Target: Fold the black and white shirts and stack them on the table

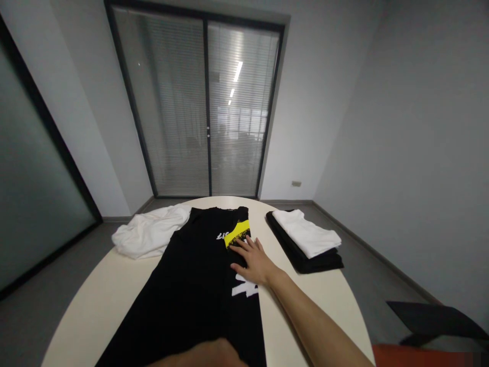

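A black T-shirt (191,285) with a yellow patch and white lettering lies lengthwise on the table, its right side folded inward. My right hand (252,260) rests flat on the shirt's right edge, fingers spread, between the yellow patch and a large white print. At the bottom of the view, my left hand (212,354) is over the lower part of the shirt. It is blurred and cut off by the frame, so its fingers do not show.
A crumpled white cloth (153,232) lies at the table's left edge. On the right, a folded white garment (307,232) tops folded black clothing (319,265). The round cream table (103,295) curves away on both sides; a dark chair part (439,318) stands at lower right.
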The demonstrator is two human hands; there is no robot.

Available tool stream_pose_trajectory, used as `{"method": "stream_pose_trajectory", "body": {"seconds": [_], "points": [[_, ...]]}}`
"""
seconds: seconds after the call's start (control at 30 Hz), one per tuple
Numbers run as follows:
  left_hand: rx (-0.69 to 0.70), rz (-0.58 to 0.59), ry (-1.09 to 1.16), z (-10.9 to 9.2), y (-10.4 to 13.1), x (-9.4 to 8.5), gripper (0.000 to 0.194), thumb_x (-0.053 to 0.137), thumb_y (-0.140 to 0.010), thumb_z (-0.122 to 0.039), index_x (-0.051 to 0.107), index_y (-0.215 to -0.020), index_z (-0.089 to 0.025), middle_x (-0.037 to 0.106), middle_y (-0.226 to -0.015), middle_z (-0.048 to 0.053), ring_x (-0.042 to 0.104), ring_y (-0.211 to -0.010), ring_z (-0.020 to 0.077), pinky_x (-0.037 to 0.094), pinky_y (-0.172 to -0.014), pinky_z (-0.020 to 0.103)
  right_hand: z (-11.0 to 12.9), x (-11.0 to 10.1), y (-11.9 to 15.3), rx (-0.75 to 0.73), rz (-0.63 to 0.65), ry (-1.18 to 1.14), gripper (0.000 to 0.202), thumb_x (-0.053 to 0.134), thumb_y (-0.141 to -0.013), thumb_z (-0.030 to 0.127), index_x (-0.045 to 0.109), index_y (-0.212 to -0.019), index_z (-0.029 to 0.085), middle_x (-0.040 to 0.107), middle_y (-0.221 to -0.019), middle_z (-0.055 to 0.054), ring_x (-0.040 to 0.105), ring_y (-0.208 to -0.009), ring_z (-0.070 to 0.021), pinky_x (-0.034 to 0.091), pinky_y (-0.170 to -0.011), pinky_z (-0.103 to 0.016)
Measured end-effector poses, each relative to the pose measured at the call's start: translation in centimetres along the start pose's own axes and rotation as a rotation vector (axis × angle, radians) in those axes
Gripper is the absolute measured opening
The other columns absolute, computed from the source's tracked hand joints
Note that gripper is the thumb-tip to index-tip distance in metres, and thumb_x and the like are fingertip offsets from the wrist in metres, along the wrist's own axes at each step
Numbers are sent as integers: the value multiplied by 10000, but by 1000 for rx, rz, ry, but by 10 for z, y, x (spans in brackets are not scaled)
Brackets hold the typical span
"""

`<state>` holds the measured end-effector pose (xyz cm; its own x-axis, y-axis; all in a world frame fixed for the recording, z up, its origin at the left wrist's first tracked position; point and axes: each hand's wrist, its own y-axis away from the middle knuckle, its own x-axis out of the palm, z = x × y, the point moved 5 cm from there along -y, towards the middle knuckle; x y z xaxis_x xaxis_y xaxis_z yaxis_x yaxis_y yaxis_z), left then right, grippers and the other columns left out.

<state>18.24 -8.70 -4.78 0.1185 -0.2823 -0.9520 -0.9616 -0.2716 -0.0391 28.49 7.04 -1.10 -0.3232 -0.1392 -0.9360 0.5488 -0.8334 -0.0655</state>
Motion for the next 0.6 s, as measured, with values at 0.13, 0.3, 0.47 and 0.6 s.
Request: {"method": "stream_pose_trajectory", "body": {"seconds": [0.13,0.3,0.47,0.6], "points": [[117,-115,-165,-9,8,-60,275,468,-1021,-282,585,-1271,-272,566,-1432,45,510,-1322,267,374,-1132,467,-2,3,-1,5,13,-7,693,482,-928,593,336,-1543,308,277,-1627,-54,109,-1517,-339,66,-1200,-594],[121,-158,-306,-7,3,-36,391,469,-1025,-314,483,-1415,-292,481,-1513,55,468,-1367,311,374,-1125,516,-1,-11,1,-28,-25,31,685,603,-850,614,483,-1449,304,472,-1509,-87,362,-1408,-340,137,-1176,-593],[114,-204,-185,-9,-23,5,434,416,-1046,-266,415,-1479,-262,568,-1441,-11,472,-1368,212,412,-1102,353,-7,-26,4,6,-129,48,350,474,-974,456,680,-1149,234,718,-1125,-73,631,-1070,-240,397,-1005,-388],[74,-175,-19,-6,-33,-35,329,427,-1041,-364,548,-1339,-295,607,-1394,-27,538,-1282,165,407,-1083,302,-29,-22,-3,81,-232,-33,294,439,-999,359,679,-1108,229,723,-1092,-49,651,-1036,-191,437,-920,-280]]}}
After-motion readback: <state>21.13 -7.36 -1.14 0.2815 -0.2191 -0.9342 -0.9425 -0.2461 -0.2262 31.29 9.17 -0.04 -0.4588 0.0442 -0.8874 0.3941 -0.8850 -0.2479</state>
